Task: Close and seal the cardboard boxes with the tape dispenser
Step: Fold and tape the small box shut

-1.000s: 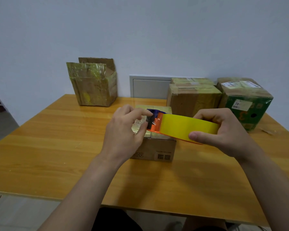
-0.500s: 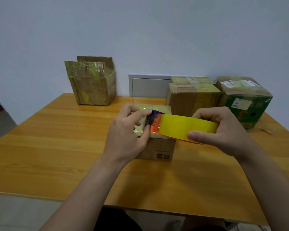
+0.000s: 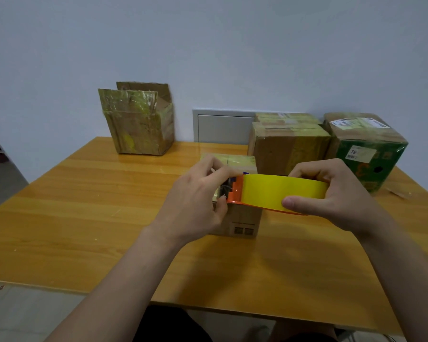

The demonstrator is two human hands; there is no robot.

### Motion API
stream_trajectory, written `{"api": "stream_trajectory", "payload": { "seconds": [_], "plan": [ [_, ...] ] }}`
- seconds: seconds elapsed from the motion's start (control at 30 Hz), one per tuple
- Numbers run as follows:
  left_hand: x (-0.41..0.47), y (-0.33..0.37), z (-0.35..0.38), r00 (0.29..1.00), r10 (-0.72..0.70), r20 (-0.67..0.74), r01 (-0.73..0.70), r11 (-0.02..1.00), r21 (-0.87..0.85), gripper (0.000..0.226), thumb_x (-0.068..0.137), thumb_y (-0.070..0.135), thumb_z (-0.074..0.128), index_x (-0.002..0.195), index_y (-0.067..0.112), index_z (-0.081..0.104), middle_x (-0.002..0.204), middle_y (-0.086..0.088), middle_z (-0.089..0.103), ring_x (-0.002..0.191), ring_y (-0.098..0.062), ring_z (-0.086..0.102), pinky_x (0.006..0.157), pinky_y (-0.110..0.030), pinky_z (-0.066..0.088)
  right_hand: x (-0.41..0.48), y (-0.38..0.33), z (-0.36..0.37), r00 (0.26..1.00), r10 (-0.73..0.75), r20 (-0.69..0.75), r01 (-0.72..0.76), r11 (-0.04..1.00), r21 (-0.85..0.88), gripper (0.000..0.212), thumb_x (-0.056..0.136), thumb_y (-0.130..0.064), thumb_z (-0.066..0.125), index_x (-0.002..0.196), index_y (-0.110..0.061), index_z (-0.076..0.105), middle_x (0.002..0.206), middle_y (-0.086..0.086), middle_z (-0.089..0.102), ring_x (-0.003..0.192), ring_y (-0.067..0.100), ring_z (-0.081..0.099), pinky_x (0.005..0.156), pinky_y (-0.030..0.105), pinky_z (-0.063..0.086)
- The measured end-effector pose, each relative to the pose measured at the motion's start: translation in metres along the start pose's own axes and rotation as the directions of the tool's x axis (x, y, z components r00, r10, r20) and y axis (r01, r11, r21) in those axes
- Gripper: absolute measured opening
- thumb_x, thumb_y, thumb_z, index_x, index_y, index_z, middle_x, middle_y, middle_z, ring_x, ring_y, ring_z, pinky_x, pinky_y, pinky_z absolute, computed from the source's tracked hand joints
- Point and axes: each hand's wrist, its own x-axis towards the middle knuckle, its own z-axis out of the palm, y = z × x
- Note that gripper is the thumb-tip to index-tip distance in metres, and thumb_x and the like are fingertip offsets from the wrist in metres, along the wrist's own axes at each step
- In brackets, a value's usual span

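A small closed cardboard box (image 3: pixel 242 219) stands in the middle of the wooden table (image 3: pixel 84 218), its top covered in yellowish tape. Just above it I hold an orange tape dispenser (image 3: pixel 277 193) loaded with a wide yellow roll. My right hand (image 3: pixel 336 193) grips the roll from the right side. My left hand (image 3: pixel 198 201) pinches at the dispenser's cutter end, thumb and fingers closed on the tape end there; the tape end itself is hidden by my fingers.
An open, taped-over box (image 3: pixel 139 122) stands at the back left. Two closed brown boxes (image 3: pixel 287 141) sit at the back right, next to a green box (image 3: pixel 366 149) with labels. A scrap of cardboard (image 3: pixel 395 191) lies at the right edge. A wall panel (image 3: pixel 220 127) is behind.
My left fingers have shifted slightly at the cutter end. The dispenser and my right hand stay almost where they were above the small box.
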Motion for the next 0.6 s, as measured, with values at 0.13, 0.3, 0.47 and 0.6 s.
{"api": "stream_trajectory", "payload": {
  "seconds": [0.13, 0.3, 0.47, 0.6],
  "plan": [
    [0.006, 0.007, -0.005, 0.995, -0.055, 0.086, 0.054, 0.998, 0.016, 0.046, 0.082, 0.016, 0.075, 0.125, 0.029, 0.064, 0.107, 0.009, 0.049, 0.09, -0.011, 0.048, 0.071, -0.026, 0.044, 0.001, -0.002, 0.001, 0.999, -0.008, 0.032, 0.009, 0.999, -0.048, 0.038, 0.067, -0.063, 0.076, 0.08, -0.028, 0.071, 0.078, -0.013, 0.067, 0.075, 0.012, 0.067, 0.053, 0.017, 0.047],
    [0.017, 0.016, -0.014, 0.99, -0.064, 0.123, 0.058, 0.997, 0.05, 0.023, 0.081, 0.024, 0.076, 0.103, 0.026, 0.069, 0.103, 0.008, 0.051, 0.088, -0.014, 0.052, 0.072, -0.031, 0.048, 0.002, -0.003, -0.002, 0.997, -0.01, 0.071, 0.018, 0.994, -0.107, 0.041, 0.066, -0.067, 0.075, 0.084, -0.03, 0.071, 0.09, -0.018, 0.067, 0.088, 0.006, 0.067, 0.057, 0.016, 0.051],
    [0.019, 0.019, -0.019, 0.96, -0.085, 0.266, 0.063, 0.994, 0.092, 0.032, 0.075, 0.044, 0.082, 0.094, 0.033, 0.059, 0.102, 0.012, 0.048, 0.094, -0.011, 0.05, 0.077, -0.029, 0.049, 0.003, -0.005, -0.003, 0.996, -0.013, 0.085, 0.025, 0.991, -0.133, 0.04, 0.066, -0.067, 0.077, 0.084, -0.032, 0.07, 0.087, -0.024, 0.067, 0.086, 0.003, 0.068, 0.056, 0.015, 0.05],
    [0.023, 0.019, -0.018, 0.938, -0.105, 0.33, 0.048, 0.983, 0.175, 0.039, 0.074, 0.051, 0.085, 0.091, 0.032, 0.057, 0.104, 0.012, 0.046, 0.099, -0.012, 0.047, 0.079, -0.028, 0.042, 0.005, -0.006, -0.002, 0.995, -0.017, 0.101, 0.031, 0.99, -0.14, 0.041, 0.065, -0.068, 0.077, 0.081, -0.03, 0.07, 0.082, -0.02, 0.068, 0.078, 0.005, 0.069, 0.053, 0.017, 0.05]
  ]
}}
